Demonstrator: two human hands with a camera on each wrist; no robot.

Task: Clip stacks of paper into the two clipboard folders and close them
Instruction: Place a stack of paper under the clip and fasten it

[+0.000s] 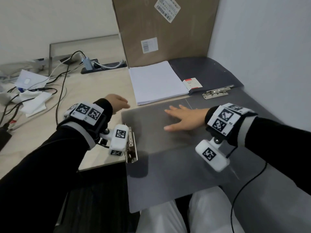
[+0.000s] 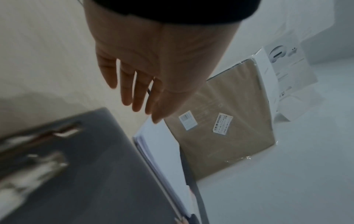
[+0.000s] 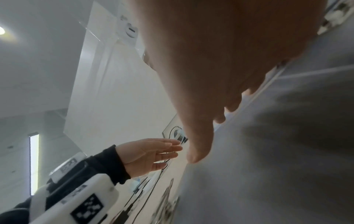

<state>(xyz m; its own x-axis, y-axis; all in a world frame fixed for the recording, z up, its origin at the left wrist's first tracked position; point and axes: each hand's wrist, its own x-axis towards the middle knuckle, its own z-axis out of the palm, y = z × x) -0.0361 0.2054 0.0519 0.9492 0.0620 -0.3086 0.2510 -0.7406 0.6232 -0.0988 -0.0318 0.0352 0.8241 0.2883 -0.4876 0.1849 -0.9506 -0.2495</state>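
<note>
two grey clipboard folders on a pale desk (image 1: 104,81). nearer folder (image 1: 168,157) lying open and flat, jutting off the desk's front edge over the person's lap, its metal clip (image 1: 132,145) at the left edge. second folder (image 1: 208,73) behind the nearer one, also open, against the white wall, with its own metal clip (image 1: 216,93) and a small red-and-white label (image 1: 192,83) beside that clip. one stack of white paper (image 1: 158,82) just behind the nearer folder's far edge, touching the second folder's left side.

right hand (image 1: 184,118) pressed palm-down on the nearer folder's far half, fingers straight and spread apart, holding nothing. left hand (image 1: 117,102) hovering just left of the nearer folder's far left corner, above the desk, fingers straight and close together, holding nothing.

seen only from the head view: both folders whole, both clips, the label, plus a tangle of black and white cables (image 1: 50,84) and white papers well left of the nearer folder. tall brown cardboard box (image 1: 161,31) standing upright behind the paper stack, carrying two white barcode stickers.

seen only from the left wrist view: left palm from underneath with four fingers (image 2: 138,97) extended, the nearer folder's clip blurred at lower left, and white packaging leaning beyond the box.

seen only from the right wrist view: right thumb (image 3: 199,145) touching the nearer folder's grey surface, other fingertips lying flat on it; the left hand side-on beyond, not touching the folder; a ceiling light.
</note>
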